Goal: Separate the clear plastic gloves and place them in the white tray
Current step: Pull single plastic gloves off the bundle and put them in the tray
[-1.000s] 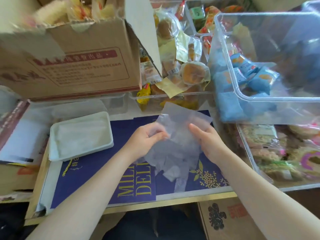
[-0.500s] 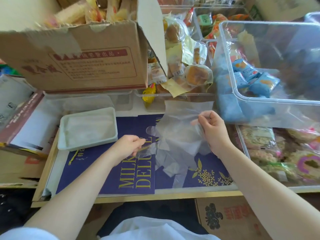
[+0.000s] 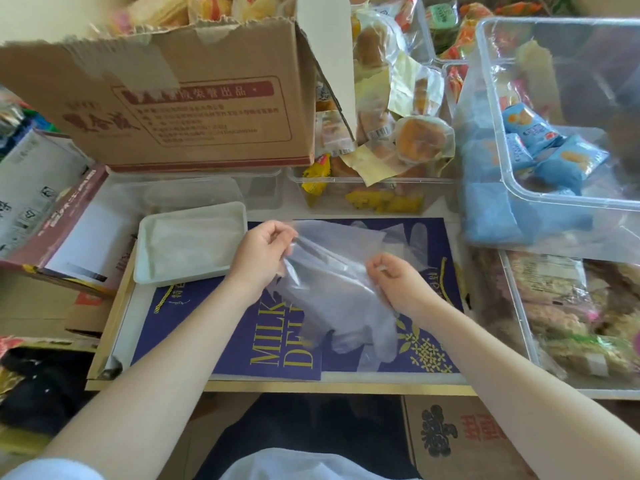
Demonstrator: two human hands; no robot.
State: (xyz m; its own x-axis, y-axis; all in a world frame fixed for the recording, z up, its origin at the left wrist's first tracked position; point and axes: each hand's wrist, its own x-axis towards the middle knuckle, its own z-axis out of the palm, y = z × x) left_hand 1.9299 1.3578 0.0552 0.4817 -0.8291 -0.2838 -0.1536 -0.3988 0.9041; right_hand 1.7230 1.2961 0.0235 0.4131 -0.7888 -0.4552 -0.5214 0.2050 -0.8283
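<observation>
A bunch of clear plastic gloves (image 3: 332,289) hangs between my two hands over a dark blue box lid (image 3: 228,327). My left hand (image 3: 263,254) pinches the upper left edge of the gloves, just right of the white tray (image 3: 152,271). My right hand (image 3: 398,282) pinches the right side of the bunch, fingers curled. Glove fingers dangle down toward the lid's front edge. More clear gloves (image 3: 398,237) lie flat on the lid behind my hands. The white tray holds a thin clear layer that looks like gloves.
A brown cardboard box (image 3: 194,109) of snacks stands behind the tray. Clear plastic bins (image 3: 554,192) with wrapped pastries and blue packets crowd the back and right. A red-edged carton (image 3: 62,223) lies at the left. Another printed carton (image 3: 460,438) sits below the table edge.
My left hand rose from the lid and took hold of the gloves' upper left edge. My right hand dropped lower and pulled the bunch down and to the right.
</observation>
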